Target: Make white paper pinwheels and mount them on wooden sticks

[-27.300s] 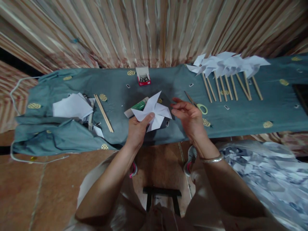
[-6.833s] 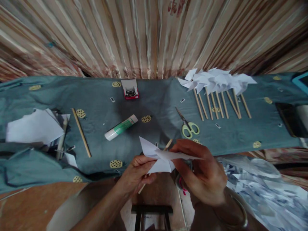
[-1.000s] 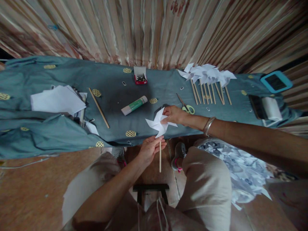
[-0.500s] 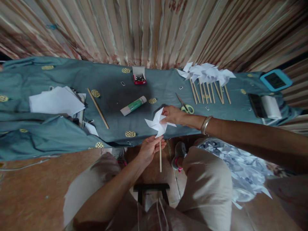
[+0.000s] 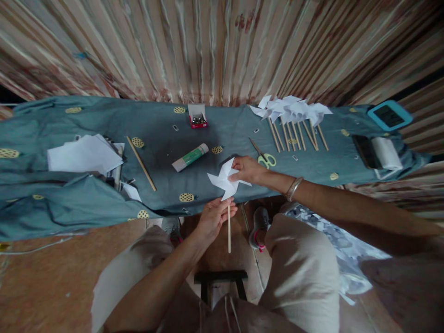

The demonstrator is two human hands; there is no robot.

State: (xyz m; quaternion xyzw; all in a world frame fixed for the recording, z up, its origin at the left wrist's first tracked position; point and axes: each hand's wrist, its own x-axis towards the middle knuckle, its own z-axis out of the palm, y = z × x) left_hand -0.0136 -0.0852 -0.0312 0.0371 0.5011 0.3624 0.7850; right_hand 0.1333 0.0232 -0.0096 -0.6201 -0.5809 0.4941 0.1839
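Note:
A white paper pinwheel point(image 5: 224, 179) sits on top of a thin wooden stick point(image 5: 229, 231) just in front of the table's near edge. My left hand point(image 5: 213, 217) is closed round the upper part of the stick, below the paper. My right hand point(image 5: 244, 169) reaches in from the right and pinches the pinwheel at its middle. The stick hangs down over the floor between my knees.
On the blue-grey cloth point(image 5: 166, 138) lie a glue stick point(image 5: 190, 157), green-handled scissors point(image 5: 265, 158), a red box of pins point(image 5: 197, 119), a loose stick point(image 5: 141, 156), white paper sheets point(image 5: 83, 155) and a row of finished pinwheels point(image 5: 289, 111). A black stool point(image 5: 222, 280) stands below.
The view has shifted slightly; both hands stay on the pinwheel and stick in nearly the same pose as half a second and one second ago.

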